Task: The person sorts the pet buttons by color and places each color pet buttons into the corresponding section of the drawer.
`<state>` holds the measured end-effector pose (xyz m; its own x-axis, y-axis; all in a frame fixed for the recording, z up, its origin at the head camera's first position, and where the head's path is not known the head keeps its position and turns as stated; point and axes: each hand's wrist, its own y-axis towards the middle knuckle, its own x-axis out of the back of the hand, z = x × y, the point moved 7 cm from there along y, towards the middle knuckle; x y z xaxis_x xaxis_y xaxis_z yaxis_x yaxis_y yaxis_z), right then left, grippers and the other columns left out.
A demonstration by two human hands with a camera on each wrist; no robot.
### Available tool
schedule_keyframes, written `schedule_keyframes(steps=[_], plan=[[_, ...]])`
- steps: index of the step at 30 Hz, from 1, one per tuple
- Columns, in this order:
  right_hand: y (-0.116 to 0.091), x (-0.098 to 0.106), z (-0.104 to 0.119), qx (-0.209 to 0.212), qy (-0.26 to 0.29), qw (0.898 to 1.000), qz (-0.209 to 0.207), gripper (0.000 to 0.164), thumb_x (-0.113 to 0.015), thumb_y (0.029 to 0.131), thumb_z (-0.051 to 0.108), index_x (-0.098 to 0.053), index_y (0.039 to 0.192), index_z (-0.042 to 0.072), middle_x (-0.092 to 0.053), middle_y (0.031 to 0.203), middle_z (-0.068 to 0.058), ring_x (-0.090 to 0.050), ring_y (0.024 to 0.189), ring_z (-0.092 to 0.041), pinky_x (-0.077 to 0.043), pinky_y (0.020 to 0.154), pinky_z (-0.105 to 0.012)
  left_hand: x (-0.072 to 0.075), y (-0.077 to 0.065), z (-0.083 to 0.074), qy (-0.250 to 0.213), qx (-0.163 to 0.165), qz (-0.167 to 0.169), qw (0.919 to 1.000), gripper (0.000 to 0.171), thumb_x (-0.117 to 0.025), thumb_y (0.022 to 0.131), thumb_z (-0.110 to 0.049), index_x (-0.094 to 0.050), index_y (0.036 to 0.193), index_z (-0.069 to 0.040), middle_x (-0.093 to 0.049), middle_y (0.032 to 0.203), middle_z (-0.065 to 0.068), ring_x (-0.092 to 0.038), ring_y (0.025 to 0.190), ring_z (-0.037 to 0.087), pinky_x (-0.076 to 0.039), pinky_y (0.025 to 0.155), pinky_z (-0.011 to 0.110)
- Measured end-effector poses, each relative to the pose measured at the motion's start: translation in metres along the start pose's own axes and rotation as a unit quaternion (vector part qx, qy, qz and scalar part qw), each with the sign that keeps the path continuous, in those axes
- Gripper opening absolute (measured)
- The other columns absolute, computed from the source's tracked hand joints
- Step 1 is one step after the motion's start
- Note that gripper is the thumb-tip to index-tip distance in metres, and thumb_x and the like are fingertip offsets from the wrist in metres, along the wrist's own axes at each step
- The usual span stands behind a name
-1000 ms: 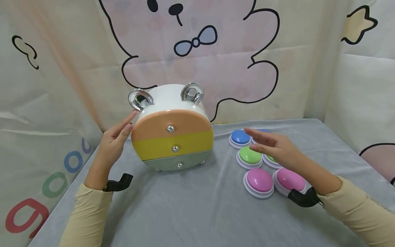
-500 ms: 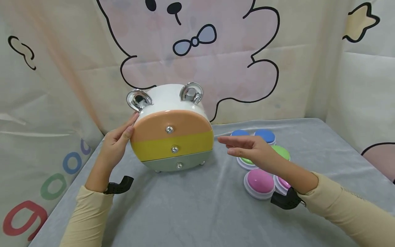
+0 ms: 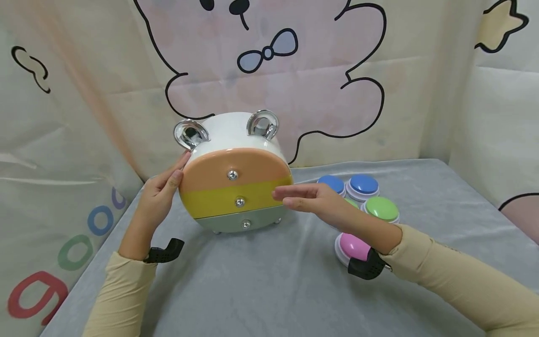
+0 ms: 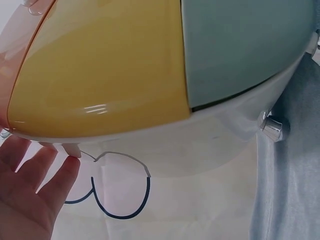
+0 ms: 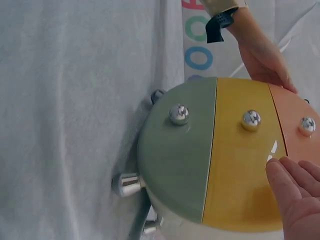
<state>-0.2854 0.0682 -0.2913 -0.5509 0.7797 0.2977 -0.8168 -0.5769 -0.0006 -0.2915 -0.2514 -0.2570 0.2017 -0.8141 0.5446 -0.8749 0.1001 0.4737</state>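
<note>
A small rounded drawer box with a white body and chrome ears stands on the grey cloth. Its front has an orange drawer, a yellow drawer and a grey-green drawer, each with a chrome knob. My left hand lies along the box's left side, fingertips at the white edge just below the left ear, thumb near the front. With fingers straight, my right hand is at the front right of the box and overlaps the yellow drawer in the head view. Nothing is in its fingers.
To the right of the box stand several dome push buttons on white bases: blue buttons, a green button and a pink button, partly hidden by my right arm. A printed curtain hangs behind the table.
My right hand has moved left from over the buttons to the front right of the box. My left fingers have come in against the box's left side. The box stays in place.
</note>
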Motion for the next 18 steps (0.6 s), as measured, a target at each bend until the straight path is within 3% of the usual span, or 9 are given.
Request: schedule_keyframes(steps=[5, 9, 13, 18], plan=[[0.006, -0.007, 0.005, -0.007, 0.05, 0.999, 0.009, 0.047, -0.064, 0.096, 0.038, -0.062, 0.137, 0.015, -0.064, 0.138, -0.006, -0.057, 0.133, -0.025, -0.047, 0.111, -0.042, -0.001, 0.0, 0.001, -0.01, -0.004, -0.001, 0.9999, 0.041, -0.041, 0.108, -0.029, -0.046, 0.148, -0.029, -0.043, 0.154, -0.013, -0.036, 0.142, -0.007, -0.033, 0.11, 0.006], [0.011, -0.011, 0.011, -0.012, 0.118, 0.993, 0.015, 0.046, -0.064, 0.097, 0.032, -0.061, 0.137, 0.009, -0.063, 0.138, -0.01, -0.057, 0.132, -0.025, -0.048, 0.108, -0.038, -0.001, -0.001, 0.004, -0.002, 0.011, 0.002, 0.9999, 0.041, -0.039, 0.108, -0.032, -0.044, 0.149, -0.032, -0.042, 0.155, -0.013, -0.035, 0.144, -0.005, -0.035, 0.114, 0.013], [0.016, -0.015, 0.018, -0.017, 0.17, 0.985, 0.024, 0.045, -0.064, 0.098, 0.027, -0.06, 0.136, 0.005, -0.063, 0.137, -0.013, -0.058, 0.131, -0.025, -0.046, 0.108, -0.041, -0.001, -0.002, 0.004, 0.009, 0.021, -0.001, 0.9997, 0.041, -0.039, 0.108, -0.035, -0.044, 0.149, -0.034, -0.041, 0.155, -0.013, -0.035, 0.144, -0.004, -0.036, 0.117, 0.022], [0.023, -0.021, 0.022, -0.022, 0.204, 0.979, 0.02, 0.041, -0.062, 0.099, 0.022, -0.061, 0.133, -0.001, -0.066, 0.131, -0.016, -0.061, 0.127, -0.029, -0.047, 0.108, -0.043, -0.002, -0.001, 0.001, 0.008, 0.015, -0.008, 0.9998, 0.041, -0.04, 0.108, -0.034, -0.045, 0.148, -0.033, -0.043, 0.154, -0.012, -0.036, 0.143, -0.005, -0.035, 0.115, 0.016]])
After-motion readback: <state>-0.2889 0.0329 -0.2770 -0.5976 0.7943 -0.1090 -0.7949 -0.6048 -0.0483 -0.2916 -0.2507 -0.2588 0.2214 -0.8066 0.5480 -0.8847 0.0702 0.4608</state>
